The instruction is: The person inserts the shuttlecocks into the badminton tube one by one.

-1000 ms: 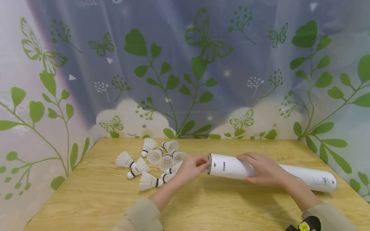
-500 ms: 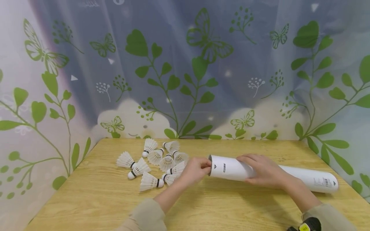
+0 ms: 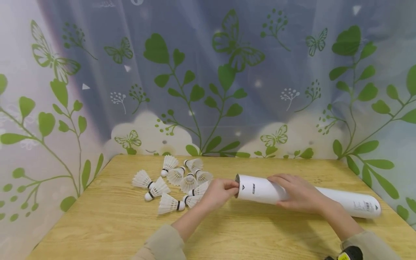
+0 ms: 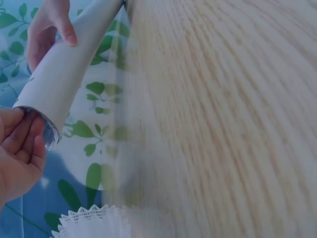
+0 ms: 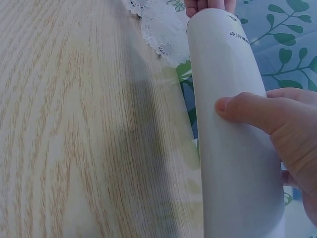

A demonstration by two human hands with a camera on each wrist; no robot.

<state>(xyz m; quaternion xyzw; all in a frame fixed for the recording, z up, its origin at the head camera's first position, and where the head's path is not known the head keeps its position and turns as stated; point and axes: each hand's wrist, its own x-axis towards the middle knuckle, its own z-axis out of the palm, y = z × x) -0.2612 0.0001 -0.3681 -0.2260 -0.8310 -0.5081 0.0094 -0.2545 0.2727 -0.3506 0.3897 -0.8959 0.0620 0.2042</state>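
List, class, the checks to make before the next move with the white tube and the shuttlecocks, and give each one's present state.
1. Right hand grips the tube firmly: ok.
2. Tube lies flat on the table: ok.
3. Left hand is at the tube's open end: ok.
4. A shuttlecock is fully inside the open end: cannot tell, the fingers hide it.
5. Loose shuttlecocks lie within reach beside the left hand: ok.
6. Room remains inside the tube: cannot tell.

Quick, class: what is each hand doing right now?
Left hand: fingers curled at the open end of the tube.
Right hand: gripping the tube.
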